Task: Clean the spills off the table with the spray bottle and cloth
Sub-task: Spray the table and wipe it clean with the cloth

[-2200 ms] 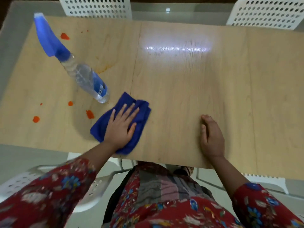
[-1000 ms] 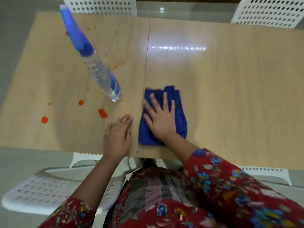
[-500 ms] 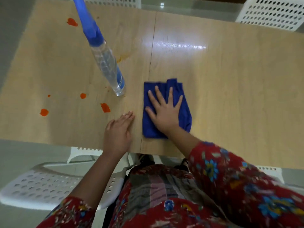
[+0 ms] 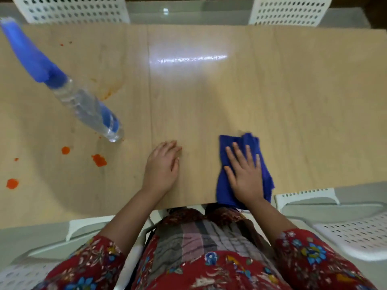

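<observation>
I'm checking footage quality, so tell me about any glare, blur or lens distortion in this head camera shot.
Head view: a bright streak of glare lies on the wooden table at its far middle; the blue cloth is smeared at its far edge by motion blur, as is the spray bottle nozzle; the wide-angle lens bows the table edges; the orange spills stay fairly sharp.

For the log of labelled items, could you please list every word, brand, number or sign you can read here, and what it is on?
No text can be read.
Bottle: its blue label is too blurred to read.
Cloth, table and chairs: no print visible.
</observation>
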